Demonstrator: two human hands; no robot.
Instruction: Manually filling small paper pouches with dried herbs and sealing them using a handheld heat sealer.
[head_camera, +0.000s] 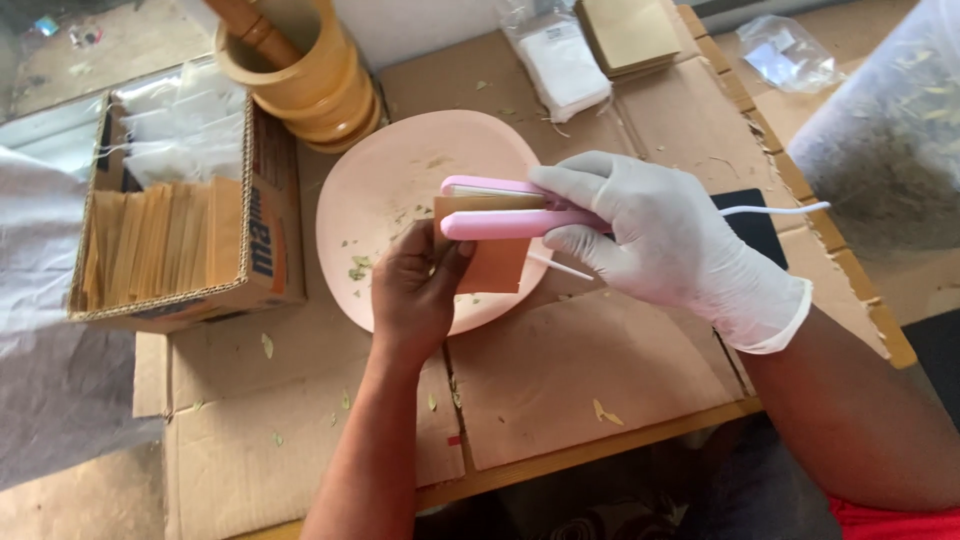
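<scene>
My left hand (418, 290) is bare and holds a small brown paper sachet (492, 262) by its lower left corner, above a pink plate (380, 190). My right hand (650, 235), in a white glove, grips a pink clamp-style heat sealer (500, 205). The sealer's two jaws are pressed over the sachet's top edge. A white cord (775, 210) runs from the sealer off to the right. Bits of dried leaf lie scattered on the plate.
A cardboard box (255, 230) at left holds several brown sachets standing on edge. A wooden mortar with pestle (300, 70) stands behind the plate. A white packet (565, 65) and a stack of brown sachets (630, 35) lie at the back. Flattened cardboard (560, 370) covers the table.
</scene>
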